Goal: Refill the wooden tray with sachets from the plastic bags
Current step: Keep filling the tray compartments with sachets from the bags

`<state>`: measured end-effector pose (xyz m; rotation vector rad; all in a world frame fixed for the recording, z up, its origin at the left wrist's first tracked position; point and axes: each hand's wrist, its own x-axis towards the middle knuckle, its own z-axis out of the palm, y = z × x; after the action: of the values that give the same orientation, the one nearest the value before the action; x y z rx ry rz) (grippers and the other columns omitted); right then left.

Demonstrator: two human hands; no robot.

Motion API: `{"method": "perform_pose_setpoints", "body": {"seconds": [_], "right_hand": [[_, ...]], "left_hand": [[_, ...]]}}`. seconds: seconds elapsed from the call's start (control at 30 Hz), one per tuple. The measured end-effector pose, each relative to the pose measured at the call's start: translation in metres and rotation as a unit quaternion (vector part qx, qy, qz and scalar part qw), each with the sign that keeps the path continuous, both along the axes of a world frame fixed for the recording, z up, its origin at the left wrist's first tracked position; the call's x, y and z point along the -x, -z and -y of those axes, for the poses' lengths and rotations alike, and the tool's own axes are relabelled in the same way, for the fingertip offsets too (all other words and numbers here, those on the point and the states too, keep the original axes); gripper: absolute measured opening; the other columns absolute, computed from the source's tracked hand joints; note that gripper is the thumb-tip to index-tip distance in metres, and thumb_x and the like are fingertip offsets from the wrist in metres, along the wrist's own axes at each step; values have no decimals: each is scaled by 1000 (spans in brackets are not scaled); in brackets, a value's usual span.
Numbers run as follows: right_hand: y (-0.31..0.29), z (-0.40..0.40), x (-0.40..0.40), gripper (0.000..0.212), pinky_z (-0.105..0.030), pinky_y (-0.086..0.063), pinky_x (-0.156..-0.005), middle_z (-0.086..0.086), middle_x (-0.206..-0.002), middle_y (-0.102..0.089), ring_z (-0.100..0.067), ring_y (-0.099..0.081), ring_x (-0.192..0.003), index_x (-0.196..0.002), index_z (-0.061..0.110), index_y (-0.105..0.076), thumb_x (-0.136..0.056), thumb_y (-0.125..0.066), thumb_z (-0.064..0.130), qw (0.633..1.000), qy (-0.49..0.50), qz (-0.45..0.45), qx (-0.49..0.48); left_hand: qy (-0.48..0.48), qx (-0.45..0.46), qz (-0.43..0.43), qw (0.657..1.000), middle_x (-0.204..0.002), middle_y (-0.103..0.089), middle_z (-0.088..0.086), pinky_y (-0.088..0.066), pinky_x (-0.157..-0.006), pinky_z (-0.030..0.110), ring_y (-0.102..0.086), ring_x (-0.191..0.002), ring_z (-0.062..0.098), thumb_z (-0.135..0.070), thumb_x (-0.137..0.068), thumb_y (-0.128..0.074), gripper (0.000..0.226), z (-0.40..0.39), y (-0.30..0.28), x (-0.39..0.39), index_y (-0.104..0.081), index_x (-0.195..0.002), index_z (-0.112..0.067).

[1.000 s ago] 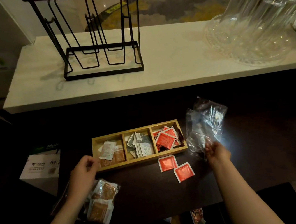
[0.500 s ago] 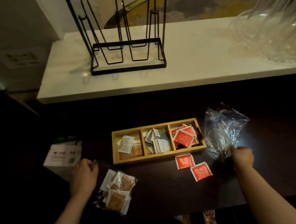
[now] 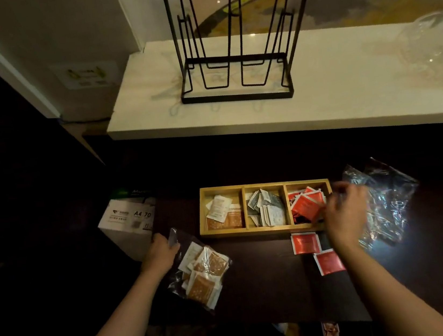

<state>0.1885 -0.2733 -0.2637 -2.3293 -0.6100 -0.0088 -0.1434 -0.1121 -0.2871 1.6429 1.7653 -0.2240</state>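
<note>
A wooden tray (image 3: 262, 184) with three compartments sits on the dark table. It holds white and brown sachets on the left, grey ones in the middle and red ones on the right. My left hand (image 3: 160, 251) grips the top edge of a clear plastic bag of brown sachets (image 3: 204, 275) lying left of the tray. My right hand (image 3: 345, 216) hovers blurred over the tray's right end, fingers loose, holding nothing I can make out. Two red sachets (image 3: 305, 243) lie on the table in front of the tray. An empty crumpled plastic bag (image 3: 387, 196) lies to the right.
A white box of A4 paper (image 3: 130, 219) stands left of the table. Behind, a white marble counter (image 3: 346, 100) carries a black wire rack (image 3: 233, 53) and clear glassware (image 3: 441, 48) at the far right.
My right hand has let go of the crumpled bag and moved left over the tray's right end. My left hand still holds the bag of brown sachets. The camera has turned left.
</note>
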Motion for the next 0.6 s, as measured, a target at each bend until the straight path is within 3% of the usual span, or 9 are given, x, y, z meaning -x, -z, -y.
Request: {"method": "perform_pose_setpoints", "body": {"seconds": [0.1,0.17,0.23,0.3,0.4,0.47,0.6], "right_hand": [[4,-24,48,16,-26,-42,-72,-6,-112,-51,-14,-53,-92,-106,12,-56,-90,-53,11,992,-123,-19,17],[6,-34,76,17,-22,-43,-74,-1,-111,-51,-10,-53,-93,-107,16,-57,-91,-52,15,981,-186,-47,22],[5,-42,99,17,-15,-41,-73,3,-111,-51,-5,-51,-92,-108,18,-57,-93,-50,17,964,-254,-74,19],[3,-49,120,15,-13,-44,-72,7,-111,-52,-1,-52,-91,-107,20,-56,-94,-50,18,939,-324,-113,28],[-3,-56,146,15,-20,-51,-85,6,-109,-58,-4,-56,-96,-105,18,-59,-94,-50,12,887,-423,-178,55],[-10,-60,159,15,-12,-48,-82,7,-104,-60,-3,-56,-92,-104,15,-61,-92,-54,10,862,-458,-212,38],[-22,-59,166,12,-11,-47,-76,7,-94,-61,-3,-57,-86,-100,14,-63,-90,-57,11,862,-434,-261,-14]], "left_hand": [[-2,27,43,999,-106,-63,23,-46,-83,38,-60,-99,34,-23,-93,-55,22,1,2,-2,-57,-93,-1],[-23,30,73,997,-94,-60,20,-45,-77,36,-58,-88,29,-17,-92,-56,23,4,2,-2,-49,-71,-11],[-45,30,101,993,-86,-58,18,-40,-71,33,-55,-82,26,-11,-89,-57,28,5,-1,-2,-43,-65,-14],[-73,47,150,985,-82,-59,13,-40,-68,32,-57,-77,24,-9,-86,-58,20,8,-11,-4,-47,-69,-12],[-119,93,242,958,-83,-64,9,-45,-60,29,-62,-73,21,-10,-84,-63,8,17,-32,-13,-55,-85,-11],[-148,145,299,931,-84,-64,10,-48,-57,30,-63,-73,21,-8,-85,-61,10,26,-45,-24,-55,-94,-10],[-214,191,416,863,-78,-61,10,-55,-59,34,-61,-67,20,-4,-89,-55,4,41,-63,-42,-56,-89,-8]]}}
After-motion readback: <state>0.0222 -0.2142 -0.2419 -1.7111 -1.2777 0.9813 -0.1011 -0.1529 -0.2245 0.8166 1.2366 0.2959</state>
